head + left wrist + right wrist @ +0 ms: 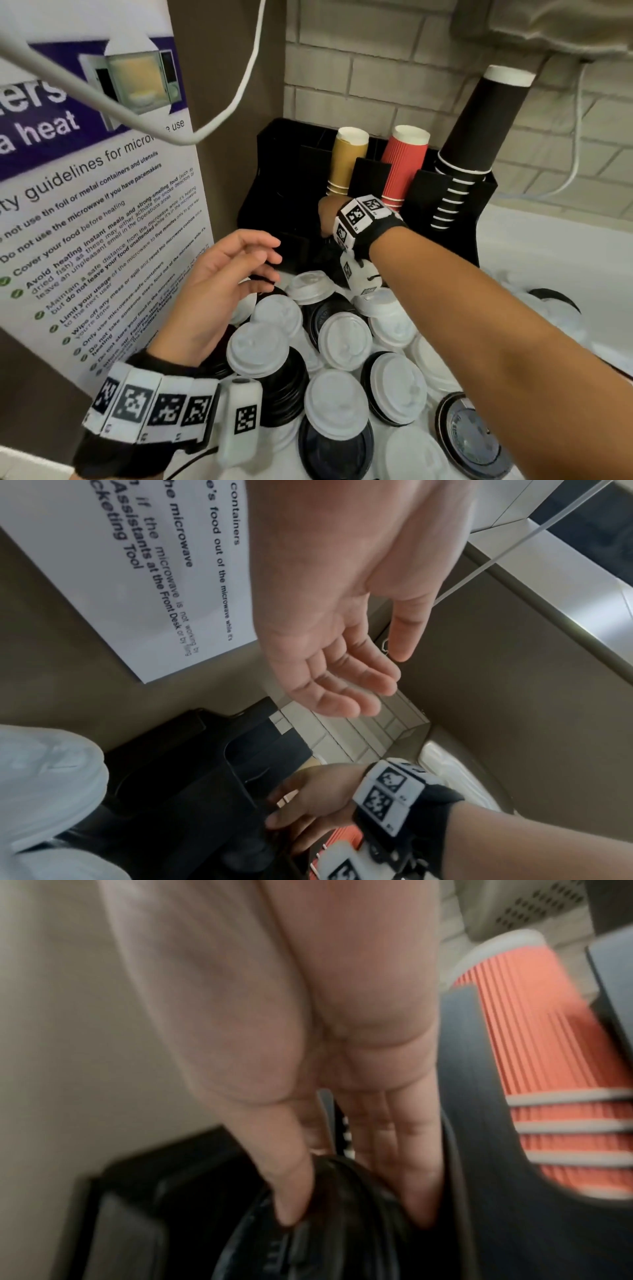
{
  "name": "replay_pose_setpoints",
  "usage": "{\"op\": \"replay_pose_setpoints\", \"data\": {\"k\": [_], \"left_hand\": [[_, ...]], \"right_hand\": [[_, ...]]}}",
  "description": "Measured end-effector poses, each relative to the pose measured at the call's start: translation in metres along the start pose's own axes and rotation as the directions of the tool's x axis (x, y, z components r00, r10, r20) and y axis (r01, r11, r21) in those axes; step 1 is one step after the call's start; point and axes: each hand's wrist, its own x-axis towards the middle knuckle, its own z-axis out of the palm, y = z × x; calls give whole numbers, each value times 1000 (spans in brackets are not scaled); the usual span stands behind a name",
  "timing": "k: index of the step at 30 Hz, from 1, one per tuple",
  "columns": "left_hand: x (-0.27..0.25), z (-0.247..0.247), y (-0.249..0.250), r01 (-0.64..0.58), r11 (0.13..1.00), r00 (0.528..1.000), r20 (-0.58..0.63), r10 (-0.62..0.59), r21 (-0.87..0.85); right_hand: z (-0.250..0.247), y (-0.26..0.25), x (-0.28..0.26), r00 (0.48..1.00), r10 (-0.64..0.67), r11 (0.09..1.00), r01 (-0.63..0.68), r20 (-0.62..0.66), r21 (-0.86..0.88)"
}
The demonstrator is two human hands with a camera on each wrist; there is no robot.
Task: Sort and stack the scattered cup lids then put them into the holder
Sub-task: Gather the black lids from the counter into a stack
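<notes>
White cup lids (344,337) and black cup lids (334,445) lie scattered and partly stacked on the counter. One white lid (257,349) tops a black stack (286,387). The black holder (274,178) stands behind them against the wall. My right hand (325,221) reaches down into one of its front slots. In the right wrist view its thumb and fingers (294,1185) pinch a stack of black lids (342,1245) inside that slot. My left hand (267,260) hovers palm up over the pile, fingers relaxed and holding nothing (359,685).
The holder's rear slots carry mustard cups (347,161), red ribbed cups (402,164) and tall black cups (479,137). A microwave guideline poster (102,205) covers the left wall. A white cable (239,92) hangs overhead. More lids lie on the white counter (548,257) at right.
</notes>
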Motion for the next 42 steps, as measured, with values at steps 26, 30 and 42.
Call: {"op": "replay_pose_setpoints", "data": {"k": [26,30,42], "left_hand": [[15,31,-1,-85,965,962,-272,16,-246],[7,25,-2,-90,977,969,-244,41,-192],[5,26,-4,7,987,985,-170,-35,-158]], "right_hand": [[3,11,-138,928,-369,895,336,61,294],[49,-6,-147,942,-178,984,176,285,35],[25,24,-137,975,-151,971,177,160,-159]]}}
